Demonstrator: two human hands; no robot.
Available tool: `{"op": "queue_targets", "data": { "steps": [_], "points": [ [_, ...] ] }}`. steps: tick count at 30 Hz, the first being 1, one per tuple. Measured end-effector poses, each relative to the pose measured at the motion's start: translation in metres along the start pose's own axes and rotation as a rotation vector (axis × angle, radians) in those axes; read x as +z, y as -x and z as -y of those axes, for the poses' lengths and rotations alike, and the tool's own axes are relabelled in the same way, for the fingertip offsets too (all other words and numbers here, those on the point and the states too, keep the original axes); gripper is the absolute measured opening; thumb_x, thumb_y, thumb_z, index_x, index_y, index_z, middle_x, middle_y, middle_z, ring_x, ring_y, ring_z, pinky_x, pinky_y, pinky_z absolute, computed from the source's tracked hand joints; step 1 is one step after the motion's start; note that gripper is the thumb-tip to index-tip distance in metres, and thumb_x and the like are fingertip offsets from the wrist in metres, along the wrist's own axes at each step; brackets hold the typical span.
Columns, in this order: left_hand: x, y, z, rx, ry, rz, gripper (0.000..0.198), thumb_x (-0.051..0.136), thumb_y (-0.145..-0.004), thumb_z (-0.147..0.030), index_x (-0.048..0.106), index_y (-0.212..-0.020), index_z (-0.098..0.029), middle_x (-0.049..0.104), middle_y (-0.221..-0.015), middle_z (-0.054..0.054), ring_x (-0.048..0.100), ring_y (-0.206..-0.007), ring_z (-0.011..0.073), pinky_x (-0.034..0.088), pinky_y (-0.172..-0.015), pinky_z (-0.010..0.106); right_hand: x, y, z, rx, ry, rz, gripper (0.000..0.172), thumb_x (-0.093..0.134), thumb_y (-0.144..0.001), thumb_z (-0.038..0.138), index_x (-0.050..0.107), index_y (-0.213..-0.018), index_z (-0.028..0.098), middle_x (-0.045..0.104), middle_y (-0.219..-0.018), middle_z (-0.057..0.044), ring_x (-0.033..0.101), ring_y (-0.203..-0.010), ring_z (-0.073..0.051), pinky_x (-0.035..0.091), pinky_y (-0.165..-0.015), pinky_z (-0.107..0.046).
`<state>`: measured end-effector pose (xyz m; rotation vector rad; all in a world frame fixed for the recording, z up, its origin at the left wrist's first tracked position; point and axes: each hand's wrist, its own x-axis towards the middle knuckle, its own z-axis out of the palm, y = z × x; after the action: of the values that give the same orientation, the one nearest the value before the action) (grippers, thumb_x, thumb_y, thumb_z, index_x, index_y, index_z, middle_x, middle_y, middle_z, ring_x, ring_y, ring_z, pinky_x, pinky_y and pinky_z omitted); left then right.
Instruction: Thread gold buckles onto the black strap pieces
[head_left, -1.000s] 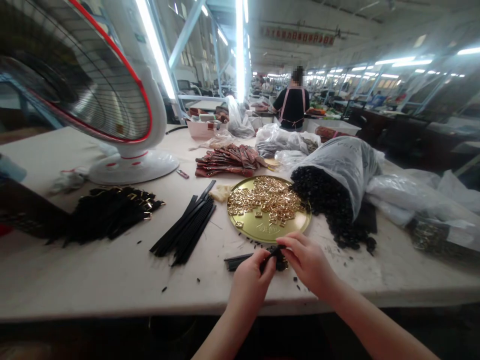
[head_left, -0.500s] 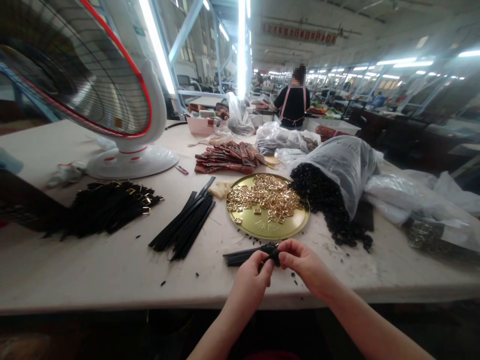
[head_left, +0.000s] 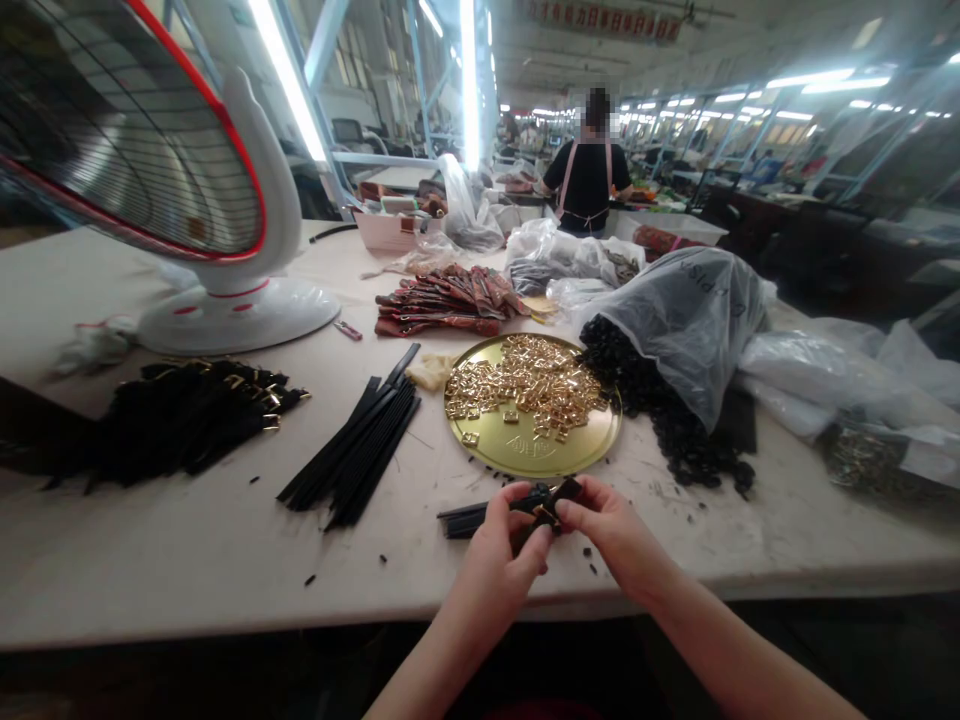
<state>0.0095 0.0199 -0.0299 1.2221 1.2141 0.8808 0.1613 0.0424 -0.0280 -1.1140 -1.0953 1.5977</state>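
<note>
Between my two hands is a black strap (head_left: 568, 490) with a gold buckle on it. My left hand (head_left: 495, 550) pinches its near part between thumb and fingers. On the other side, my right hand (head_left: 616, 532) grips the strap's far end close to the buckle. Fingers cover part of the strap. A short stack of black strips (head_left: 459, 522) lies on the table just behind my left hand. Beyond my hands sits a round gold tray (head_left: 529, 458) bearing a heap of gold buckles (head_left: 540, 385).
Left of the tray lie loose black strips (head_left: 360, 450) and a pile of black straps with buckles (head_left: 180, 410). A white fan (head_left: 240, 315) stands behind them. Small black pieces (head_left: 694, 440) spill from a plastic bag (head_left: 690, 320). A person (head_left: 592, 180) stands farther back.
The strap has turned upward in my hands, and its gold buckle now shows. My left hand's fingers have spread a little around it. The camera view has shifted slightly.
</note>
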Motion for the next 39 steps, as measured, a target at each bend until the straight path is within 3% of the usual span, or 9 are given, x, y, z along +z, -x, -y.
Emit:
{"op": "queue_targets", "data": {
  "steps": [3,5,10,15,18,22,28,31,39],
  "points": [
    [-0.005,-0.004,0.002,-0.159,0.036,0.033,0.019,0.051,-0.076,-0.031,0.043,-0.086,-0.017,0.06,-0.066,0.0,0.054,-0.049,0.01,0.037,-0.041,0.019,-0.004,-0.003,0.0,-0.096,0.137,-0.103,0.019,0.064,-0.073,0.034,0.056,-0.079,0.017,0.059,-0.071,0.0,0.054,-0.066,-0.014,0.044,-0.062,-0.027],
    [-0.006,-0.006,0.002,-0.221,0.072,0.06,0.016,0.049,-0.077,-0.032,0.044,-0.076,-0.017,0.056,-0.06,-0.003,0.047,-0.041,0.0063,0.032,-0.037,0.016,-0.004,-0.002,0.0,-0.198,0.298,-0.109,0.016,0.062,-0.075,0.033,0.057,-0.08,0.018,0.058,-0.073,-0.001,0.054,-0.069,-0.015,0.044,-0.064,-0.028],
    [-0.003,-0.005,-0.002,-0.204,0.118,0.081,0.019,0.049,-0.078,-0.033,0.051,-0.085,-0.016,0.05,-0.057,-0.006,0.036,-0.036,0.0023,0.026,-0.035,0.015,-0.001,0.01,0.0,-0.406,0.517,-0.082,0.011,0.059,-0.077,0.03,0.059,-0.079,0.019,0.055,-0.077,-0.002,0.052,-0.072,-0.016,0.043,-0.066,-0.028],
    [-0.002,-0.001,-0.002,-0.17,0.037,0.069,0.016,0.049,-0.079,-0.032,0.052,-0.082,-0.017,0.051,-0.057,-0.006,0.036,-0.038,0.0034,0.029,-0.037,0.015,-0.002,0.015,0.001,-0.225,0.164,-0.007,0.037,0.035,-0.088,0.043,0.062,-0.079,0.018,0.056,-0.078,-0.004,0.052,-0.075,-0.017,0.041,-0.069,-0.031],
    [-0.002,0.004,-0.005,-0.128,0.001,0.077,0.014,0.049,-0.079,-0.031,0.051,-0.08,-0.017,0.052,-0.059,-0.005,0.038,-0.042,0.0049,0.032,-0.039,0.016,-0.002,0.014,0.0,-0.012,0.027,0.0,0.025,0.051,-0.082,0.041,0.059,-0.078,0.018,0.055,-0.073,-0.001,0.05,-0.071,-0.015,0.04,-0.068,-0.028],
    [-0.002,0.013,-0.014,-0.08,-0.059,0.088,0.011,0.046,-0.079,-0.026,0.054,-0.081,-0.017,0.052,-0.061,-0.005,0.042,-0.048,0.007,0.035,-0.045,0.018,-0.001,0.016,0.004,0.158,0.055,0.153,0.03,0.063,-0.074,0.041,0.057,-0.091,0.017,0.054,-0.076,0.0,0.046,-0.067,-0.012,0.037,-0.063,-0.025],
    [-0.001,0.028,-0.021,0.027,-0.133,0.124,0.016,0.045,-0.078,-0.018,0.057,-0.088,-0.018,0.062,-0.078,0.0,0.056,-0.074,0.0138,0.042,-0.069,0.024,-0.007,0.027,0.011,0.262,0.147,0.31,0.032,0.064,-0.071,0.045,0.055,-0.079,0.015,0.051,-0.067,0.002,0.044,-0.06,-0.01,0.035,-0.057,-0.023],
    [-0.001,0.033,-0.023,0.048,-0.147,0.137,0.017,0.047,-0.077,-0.018,0.056,-0.092,-0.018,0.064,-0.087,0.002,0.057,-0.082,0.0162,0.042,-0.075,0.026,-0.008,0.031,0.012,0.266,0.164,0.334,0.033,0.065,-0.069,0.046,0.054,-0.076,0.015,0.052,-0.066,0.002,0.045,-0.059,-0.01,0.035,-0.056,-0.023],
    [-0.002,0.04,-0.022,0.091,-0.155,0.089,0.02,0.046,-0.081,-0.031,0.058,-0.089,-0.017,0.065,-0.085,0.003,0.057,-0.079,0.0174,0.042,-0.072,0.027,0.001,0.037,0.011,0.087,0.167,0.222,0.033,0.072,-0.063,0.04,0.049,-0.071,0.017,0.053,-0.067,0.003,0.049,-0.065,-0.011,0.037,-0.061,-0.024]
  ]
}}
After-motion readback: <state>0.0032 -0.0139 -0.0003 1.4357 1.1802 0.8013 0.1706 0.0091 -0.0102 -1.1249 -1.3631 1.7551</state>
